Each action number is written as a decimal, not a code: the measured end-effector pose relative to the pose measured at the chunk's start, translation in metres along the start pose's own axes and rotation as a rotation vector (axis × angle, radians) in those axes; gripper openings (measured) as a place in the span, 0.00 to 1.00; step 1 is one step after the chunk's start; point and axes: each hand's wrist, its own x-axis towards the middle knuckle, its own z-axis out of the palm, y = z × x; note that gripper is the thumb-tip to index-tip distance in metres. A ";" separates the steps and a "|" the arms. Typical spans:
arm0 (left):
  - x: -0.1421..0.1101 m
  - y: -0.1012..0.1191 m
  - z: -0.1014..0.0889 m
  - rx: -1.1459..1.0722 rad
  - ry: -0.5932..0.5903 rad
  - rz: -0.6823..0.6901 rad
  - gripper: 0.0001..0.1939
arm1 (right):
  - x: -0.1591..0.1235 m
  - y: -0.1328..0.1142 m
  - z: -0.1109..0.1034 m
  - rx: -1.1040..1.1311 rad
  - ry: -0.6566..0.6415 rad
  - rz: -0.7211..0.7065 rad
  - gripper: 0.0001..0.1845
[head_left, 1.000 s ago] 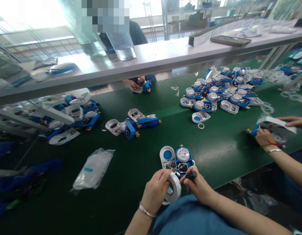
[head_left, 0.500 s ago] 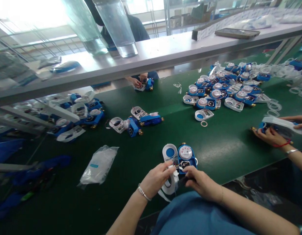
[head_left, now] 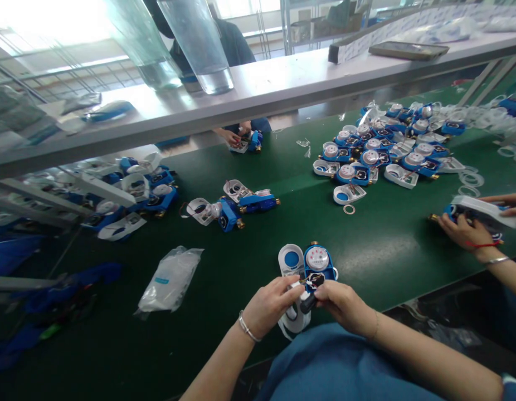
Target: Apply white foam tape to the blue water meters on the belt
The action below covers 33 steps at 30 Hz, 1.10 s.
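A blue water meter (head_left: 317, 258) with a round white dial lies in front of me, its brass end pointing away. Joined to it by thin wires, its white cover (head_left: 291, 258) lies open on the left. My right hand (head_left: 344, 305) grips a small black cylinder (head_left: 308, 302) just below the meter. Over the lower end of the cover, my left hand (head_left: 271, 303) has its fingers pinched near the wires and a small white piece; what exactly they hold is unclear. Beneath both hands sits a roll of white tape (head_left: 295, 324), partly hidden.
Two more meters (head_left: 228, 214) lie ahead; a pile of meters (head_left: 375, 145) is farther right. A plastic bag (head_left: 170, 281) lies left. A co-worker's hands (head_left: 462, 231) hold a meter at right; another person works across the table. A shelf (head_left: 283, 92) with bottles spans above.
My right hand has brought the black cylinder over the tape roll, where it now shows clearly. My left hand has shifted slightly right. The co-worker's meter at right has moved slightly.
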 end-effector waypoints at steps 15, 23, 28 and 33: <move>0.010 0.039 0.043 -0.182 0.066 -0.364 0.14 | 0.005 0.017 0.029 0.163 0.409 0.528 0.08; 0.031 0.054 0.029 -0.041 -0.259 -0.054 0.09 | -0.001 0.038 0.037 0.232 0.511 0.701 0.10; 0.044 0.045 0.020 -0.123 -0.317 0.076 0.08 | -0.008 0.050 0.035 0.442 0.794 0.830 0.14; 0.064 -0.023 -0.003 -0.729 -0.224 -0.304 0.09 | -0.016 0.060 0.049 0.433 0.874 1.026 0.18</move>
